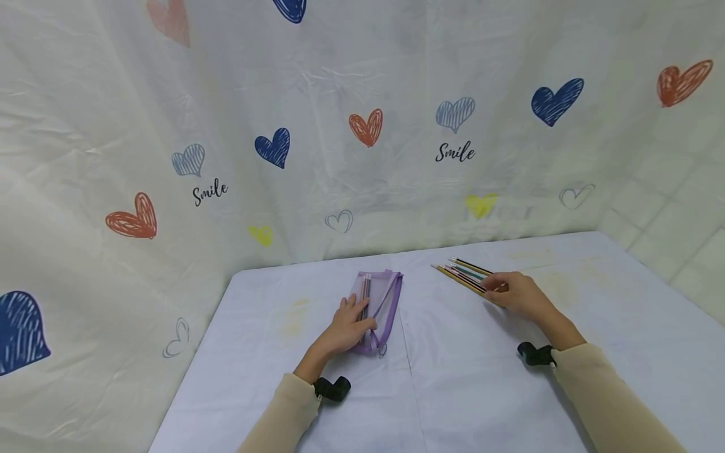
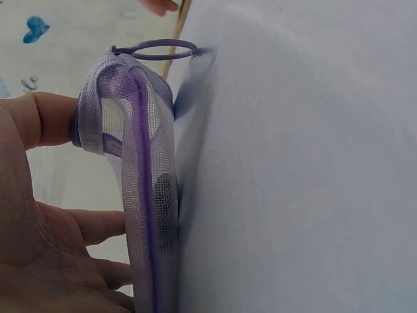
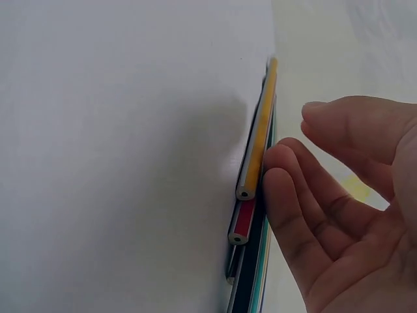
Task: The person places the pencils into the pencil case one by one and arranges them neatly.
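Note:
A purple mesh zip pouch (image 1: 393, 308) lies on the white-covered table, with a few pencils (image 1: 365, 288) showing inside it. My left hand (image 1: 347, 326) rests on the pouch with its fingers spread; in the left wrist view, the thumb and fingers touch the mesh (image 2: 153, 195). A ring (image 2: 163, 49) hangs at the pouch's end. To the right lies a loose bunch of several pencils (image 1: 460, 275), including a yellow one (image 3: 258, 147) and a red one (image 3: 244, 220). My right hand (image 1: 521, 294) is at their near ends. Its fingertips touch the pencils, while its thumb stands apart from them.
A white cloth (image 1: 476, 390) covers the table. Behind it hangs a pale curtain (image 1: 396, 189) printed with hearts and "Smile". Dark wrist cameras (image 1: 333, 389) sit on both wrists by the cream sleeves (image 1: 608, 393).

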